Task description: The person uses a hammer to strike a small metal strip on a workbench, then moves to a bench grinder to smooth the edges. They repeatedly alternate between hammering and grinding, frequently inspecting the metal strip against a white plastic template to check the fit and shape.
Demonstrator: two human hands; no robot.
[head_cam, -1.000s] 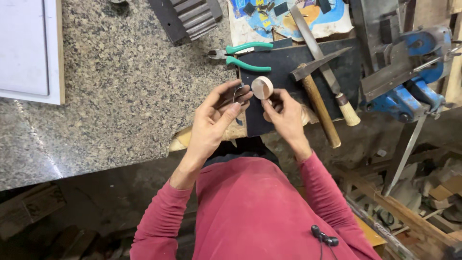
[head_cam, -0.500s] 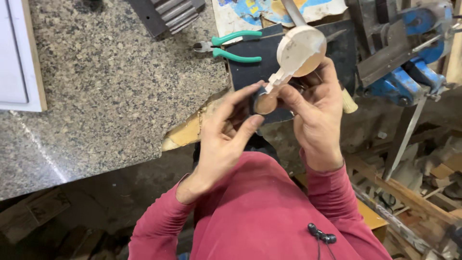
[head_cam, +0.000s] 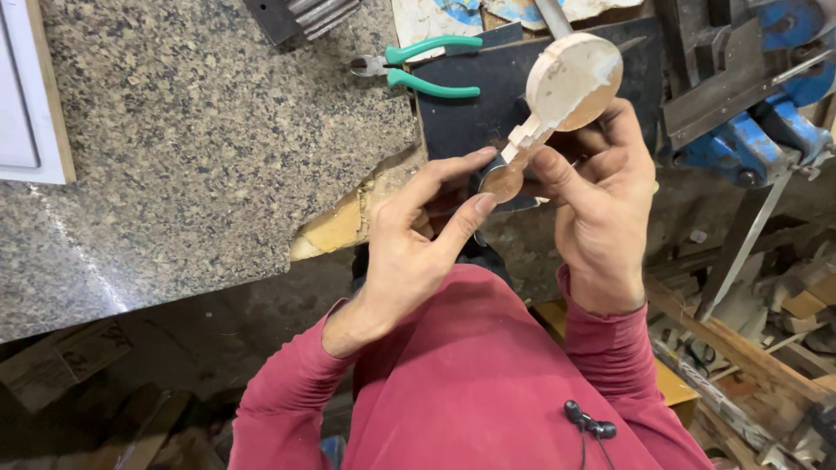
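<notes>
My right hand (head_cam: 603, 202) grips a pale wooden spoon-shaped piece (head_cam: 570, 83), its round bowl end raised toward the bench and its narrow notched neck pointing down to my fingers. At the piece's lower end sits a small brown rounded part (head_cam: 502, 182). My left hand (head_cam: 416, 242) pinches there with thumb and forefinger, a small dark tool partly hidden between the fingers. Both hands hover above my lap, just off the chipped edge of the granite worktop (head_cam: 192, 157).
Green-handled pliers (head_cam: 420, 65) lie on the worktop by a dark mat (head_cam: 461, 104). A blue bench vise (head_cam: 749, 113) stands at the right. A white board (head_cam: 26, 96) lies at the left edge. Wood scraps (head_cam: 784, 331) crowd the floor at right.
The wooden piece has been lifted from the mat and turned bowl end up. Both hands moved nearer the camera, and the left fingers now pinch its lower end.
</notes>
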